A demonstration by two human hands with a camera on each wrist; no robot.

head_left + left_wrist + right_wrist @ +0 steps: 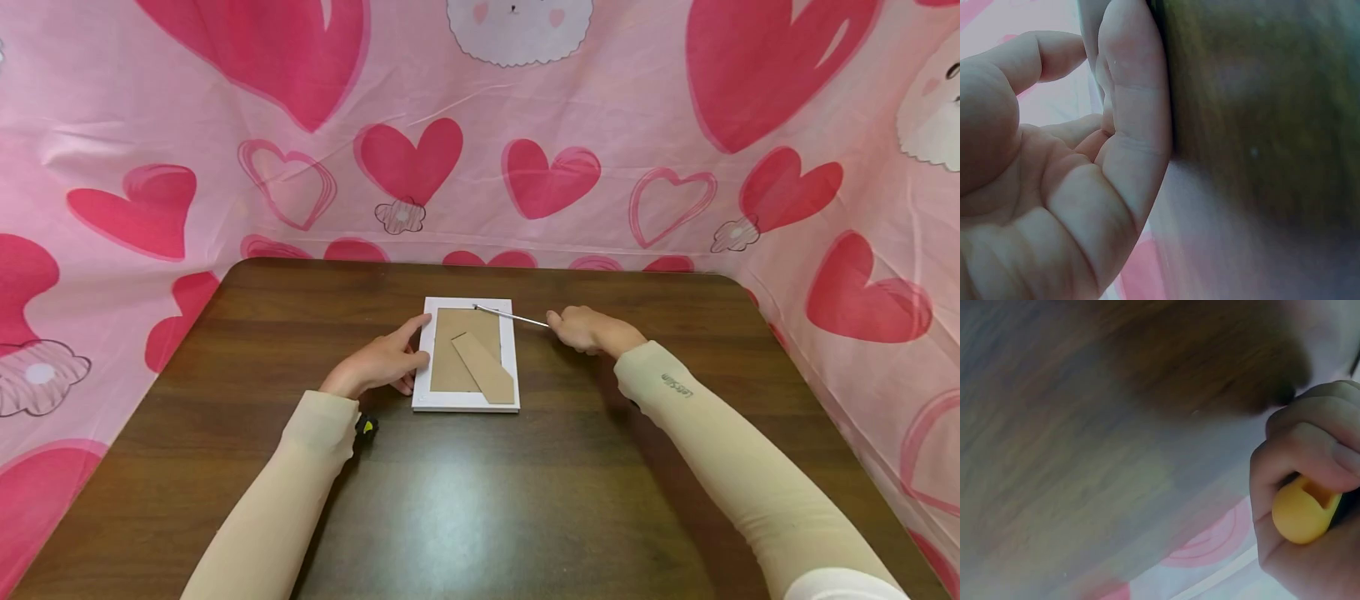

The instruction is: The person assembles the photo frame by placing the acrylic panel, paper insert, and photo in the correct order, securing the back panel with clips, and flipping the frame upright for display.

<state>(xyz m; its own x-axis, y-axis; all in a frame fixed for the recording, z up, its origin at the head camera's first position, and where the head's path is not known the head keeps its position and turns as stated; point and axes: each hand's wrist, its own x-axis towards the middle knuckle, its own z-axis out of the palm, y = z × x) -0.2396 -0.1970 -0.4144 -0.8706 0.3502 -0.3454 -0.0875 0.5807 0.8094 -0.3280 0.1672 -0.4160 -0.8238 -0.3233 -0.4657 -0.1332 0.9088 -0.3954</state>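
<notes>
A white picture frame [467,402] lies back side up on the table, its brown backing board [450,367] showing. A cardboard stand leg [483,367] slants across the board. At the frame's left edge, my left hand [384,360] holds on, index finger and thumb on the rim; the left wrist view shows the thumb and bent fingers [1138,112] close against that edge. My right hand [588,329] grips a screwdriver by its handle, whose yellow end [1302,512] pokes out of the fist. Its thin metal shaft [517,317] reaches left, with the tip at the board's top edge.
The dark wooden table [480,508] extends around the frame. Pink cloth [480,92] printed with hearts hangs behind the table and on both sides. A small black and yellow device [367,427] sits at the left wrist.
</notes>
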